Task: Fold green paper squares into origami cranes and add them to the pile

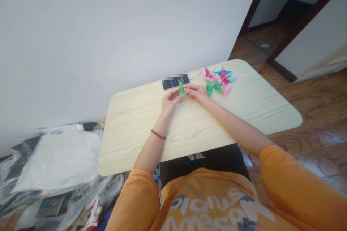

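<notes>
A folded piece of green paper [180, 87] stands upright between my hands, above the back part of the table. My left hand [171, 100] grips it from the left, thumb in front and fingers behind. From the right, my right hand [197, 93] comes close with thumb and fingertips pinched together beside the paper's edge; whether they touch it I cannot tell. Just right of that hand lie folded paper cranes: green ones [213, 87], pink ones [226, 89], magenta ones [223, 76] and blue ones [223, 72], some overlapping.
A phone [176, 82] with a white cable lies behind my hands near the wall [108, 25]. The pale wooden table [130, 126] has rounded corners. On the left, a white bag [59, 158] sits on piled plastic. A doorway and wooden floor [320, 104] are on the right.
</notes>
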Action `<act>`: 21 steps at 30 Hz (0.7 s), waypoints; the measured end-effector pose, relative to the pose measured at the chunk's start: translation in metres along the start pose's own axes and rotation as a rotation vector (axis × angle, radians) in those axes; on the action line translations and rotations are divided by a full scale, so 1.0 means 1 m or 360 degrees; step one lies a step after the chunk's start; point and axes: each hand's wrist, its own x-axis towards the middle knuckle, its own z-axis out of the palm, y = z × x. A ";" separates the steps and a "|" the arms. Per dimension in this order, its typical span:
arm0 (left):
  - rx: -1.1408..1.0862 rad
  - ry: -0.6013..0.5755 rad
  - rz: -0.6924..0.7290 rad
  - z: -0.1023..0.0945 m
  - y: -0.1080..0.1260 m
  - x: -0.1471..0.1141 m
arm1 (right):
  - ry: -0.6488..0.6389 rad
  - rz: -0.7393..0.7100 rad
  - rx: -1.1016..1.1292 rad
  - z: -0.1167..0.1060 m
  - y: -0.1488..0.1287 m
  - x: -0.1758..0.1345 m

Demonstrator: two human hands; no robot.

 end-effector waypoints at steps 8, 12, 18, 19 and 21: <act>-0.0010 0.0000 -0.0028 0.000 0.001 -0.001 | 0.0026 -0.0002 -0.0032 0.000 0.001 0.001; -0.0020 -0.0013 -0.0014 -0.001 0.000 0.000 | 0.0003 0.0002 -0.0009 0.001 -0.001 -0.001; -0.0009 -0.0028 -0.0001 0.000 -0.001 0.000 | 0.0017 0.0010 0.0042 0.002 -0.004 -0.002; -0.0010 -0.0033 -0.0005 0.000 -0.001 0.000 | 0.0023 0.0011 0.0040 0.002 -0.004 -0.002; -0.0013 -0.0042 -0.0014 0.000 0.000 -0.001 | 0.0027 0.0013 0.0031 0.002 -0.004 -0.002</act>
